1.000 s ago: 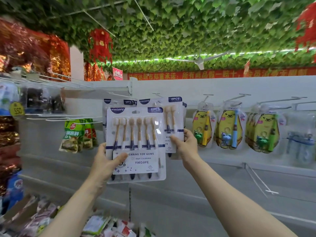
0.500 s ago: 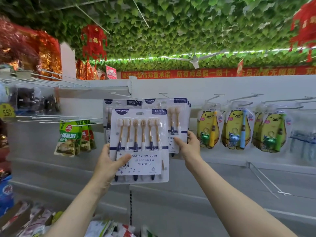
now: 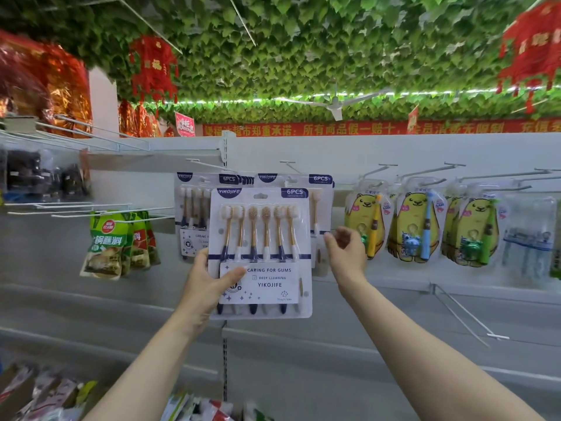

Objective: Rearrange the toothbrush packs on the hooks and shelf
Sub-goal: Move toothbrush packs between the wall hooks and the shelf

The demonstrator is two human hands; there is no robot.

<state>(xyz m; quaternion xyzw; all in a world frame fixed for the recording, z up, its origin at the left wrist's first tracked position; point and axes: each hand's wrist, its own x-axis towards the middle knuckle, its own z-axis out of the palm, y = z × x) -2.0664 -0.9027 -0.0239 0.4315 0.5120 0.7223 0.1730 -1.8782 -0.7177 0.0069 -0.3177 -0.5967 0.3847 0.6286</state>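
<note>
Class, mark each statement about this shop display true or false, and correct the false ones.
1. The left hand holds a white card pack of six toothbrushes. True.
2. That pack is labelled 4PCS. False: it reads 6PCS.
3. The yellow bear-shaped toothbrush packs hang left of it. False: they hang to its right.
4. Green sauce sachets hang left of the held pack. True.
</note>
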